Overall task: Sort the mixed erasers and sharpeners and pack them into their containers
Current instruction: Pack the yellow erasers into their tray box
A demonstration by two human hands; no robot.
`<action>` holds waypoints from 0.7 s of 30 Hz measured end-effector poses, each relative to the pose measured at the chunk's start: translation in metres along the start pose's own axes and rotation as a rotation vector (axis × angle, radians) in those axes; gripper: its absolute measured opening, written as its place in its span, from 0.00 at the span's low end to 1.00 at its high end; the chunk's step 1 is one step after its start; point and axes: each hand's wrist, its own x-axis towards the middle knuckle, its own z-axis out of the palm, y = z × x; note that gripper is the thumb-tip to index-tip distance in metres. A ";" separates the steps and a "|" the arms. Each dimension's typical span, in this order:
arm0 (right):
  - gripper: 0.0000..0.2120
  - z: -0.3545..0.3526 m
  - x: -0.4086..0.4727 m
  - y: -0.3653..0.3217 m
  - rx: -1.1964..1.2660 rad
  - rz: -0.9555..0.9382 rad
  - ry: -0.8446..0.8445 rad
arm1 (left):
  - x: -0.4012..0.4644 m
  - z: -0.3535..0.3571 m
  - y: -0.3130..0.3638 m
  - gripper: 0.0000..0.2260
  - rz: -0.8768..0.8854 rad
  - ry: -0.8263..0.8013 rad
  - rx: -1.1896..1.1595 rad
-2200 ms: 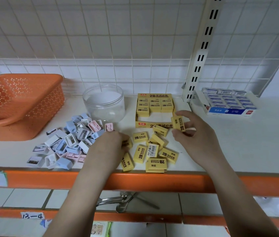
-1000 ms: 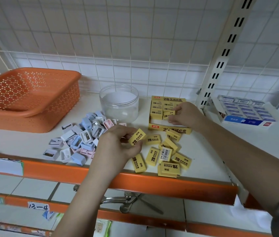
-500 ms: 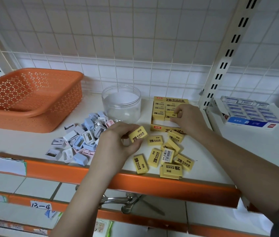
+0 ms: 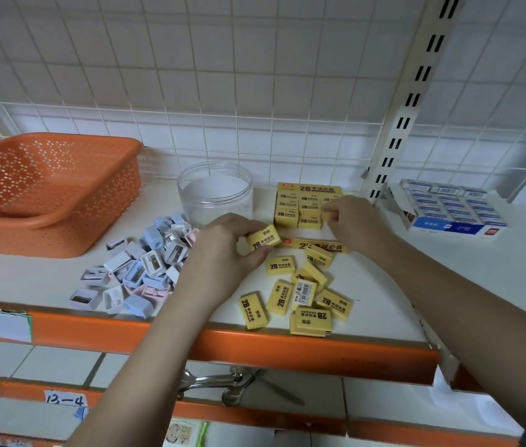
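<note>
Mid-packing: right hand (image 4: 353,221) pinches a yellow eraser (image 4: 326,216) into the yellow box (image 4: 309,188) at the shelf's rear; left hand (image 4: 223,250) grips the next eraser (image 4: 264,237) just in front. Loose erasers (image 4: 300,291) remain; sharpeners (image 4: 139,266) lie piled beside the empty jar (image 4: 215,191). Next, seat it and take over the waiting piece.

right hand (image 4: 353,221) is in the yellow box (image 4: 311,206) now, setting down the eraser it was carrying above the loose erasers (image 4: 300,290). left hand (image 4: 226,253) is up off the shelf with an eraser (image 4: 264,237) pinched, raised just beside the box's front.
</note>
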 end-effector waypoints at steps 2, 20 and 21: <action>0.16 -0.011 -0.007 0.007 0.041 0.030 0.061 | 0.014 0.006 0.005 0.15 0.006 -0.086 0.025; 0.09 -0.027 -0.125 0.021 0.353 0.105 0.077 | 0.107 0.084 0.009 0.16 -0.028 -0.359 0.212; 0.08 -0.027 -0.127 0.020 0.361 0.097 0.058 | 0.107 0.084 0.008 0.16 -0.025 -0.355 0.222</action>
